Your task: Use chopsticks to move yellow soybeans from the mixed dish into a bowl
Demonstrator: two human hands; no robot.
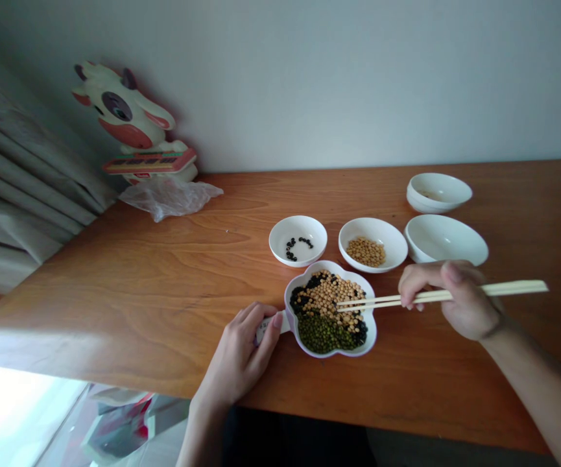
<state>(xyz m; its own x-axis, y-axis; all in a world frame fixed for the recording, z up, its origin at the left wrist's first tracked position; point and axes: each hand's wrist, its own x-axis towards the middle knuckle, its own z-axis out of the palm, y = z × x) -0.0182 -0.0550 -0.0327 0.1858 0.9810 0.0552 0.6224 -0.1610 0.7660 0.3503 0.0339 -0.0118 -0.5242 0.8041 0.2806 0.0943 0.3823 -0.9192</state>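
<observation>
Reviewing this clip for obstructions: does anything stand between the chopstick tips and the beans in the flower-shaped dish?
Nothing visible does. The chopsticks in the right hand pass over the rim of the flower-shaped dish, and their tips lie directly above the soybeans.

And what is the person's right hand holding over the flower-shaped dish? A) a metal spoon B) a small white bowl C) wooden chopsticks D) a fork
C. The right hand grips wooden chopsticks, their tips reaching over the mixed beans in the flower-shaped dish.
</observation>
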